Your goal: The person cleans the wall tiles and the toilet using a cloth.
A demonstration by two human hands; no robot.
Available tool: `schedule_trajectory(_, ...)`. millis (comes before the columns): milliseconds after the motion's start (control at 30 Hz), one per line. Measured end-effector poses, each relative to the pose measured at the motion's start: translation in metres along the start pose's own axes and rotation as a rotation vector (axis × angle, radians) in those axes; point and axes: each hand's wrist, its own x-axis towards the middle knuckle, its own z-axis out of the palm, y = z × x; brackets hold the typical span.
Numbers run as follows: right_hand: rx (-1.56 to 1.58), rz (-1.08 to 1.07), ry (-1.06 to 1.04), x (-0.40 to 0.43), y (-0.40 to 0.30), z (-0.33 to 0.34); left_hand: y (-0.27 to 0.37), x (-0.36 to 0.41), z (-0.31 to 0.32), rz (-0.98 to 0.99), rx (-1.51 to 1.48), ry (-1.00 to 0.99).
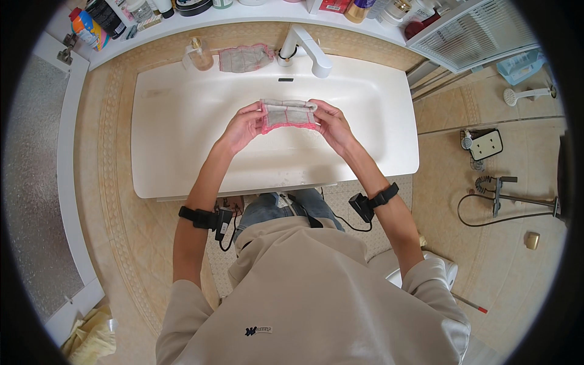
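Observation:
A grey cloth with pink edging and thin pink lines is stretched between my two hands over the white washbasin. My left hand pinches its left end, with the thumb on top. At the other end, my right hand grips the cloth near a rolled upper edge. The cloth is folded over on itself. Behind it, a similar grey and pink cloth lies on the basin's back ledge, beside the white faucet. Parts of my fingers are hidden behind the held cloth.
A glass pump bottle stands at the basin's back left. Above the basin runs a white shelf crowded with toiletries. To the left is a frosted-glass door; a hand shower and a toilet are at right.

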Motion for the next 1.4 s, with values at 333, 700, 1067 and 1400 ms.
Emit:
schedule_trajectory(333, -0.262, -0.07, 0.083, -0.005, 0.007, -0.002, 0.01, 0.0, 0.032, -0.061, 0.488, 0.038)
schedule_trajectory(700, -0.006, 0.168, -0.116, -0.003, 0.026, -0.019, 0.004, 0.0, 0.041, -0.02, 0.665, 0.04)
schedule_trajectory(1067, 0.171, 0.055, -0.109, -0.007, 0.015, -0.01, 0.001, 0.006, 0.036, -0.078, 0.587, 0.09)
schedule_trajectory(1400, -0.042, -0.104, -0.142, 0.0, 0.0, -0.015, 0.016, -0.001, 0.058, -0.185, 0.303, -0.124)
